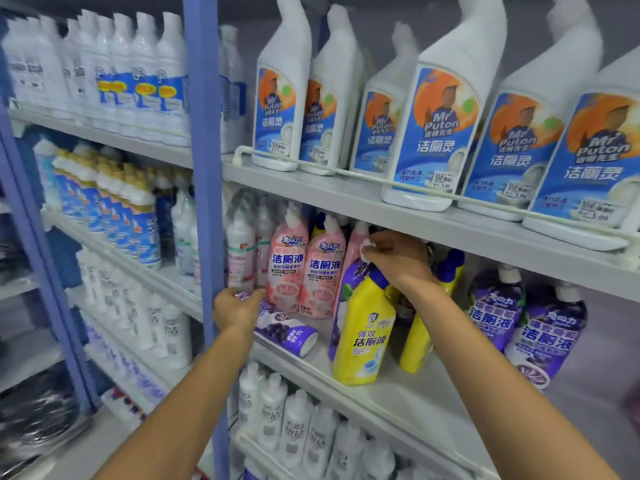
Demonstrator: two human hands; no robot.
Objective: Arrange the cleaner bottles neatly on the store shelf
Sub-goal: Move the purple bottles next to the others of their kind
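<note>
While the left hand (239, 308) curls round the top end of a fallen purple bottle (287, 332), that bottle lies on its side at the front left corner of the middle shelf (398, 393), just beside the blue post (204, 168). The right hand (398, 259) pinches the white cap (365, 248) of a tilted purple bottle (355, 273), which leans left behind a yellow bottle (363, 334) standing near the shelf's front edge. A second yellow bottle (415, 341) stands partly hidden by the right forearm. Upright pink bottles (287, 268) stand just behind the fallen one, and more purple bottles (547, 334) stand toward the right end. On the upper shelf (346, 195), tall white bottles (433, 126) line the front rail.
</note>
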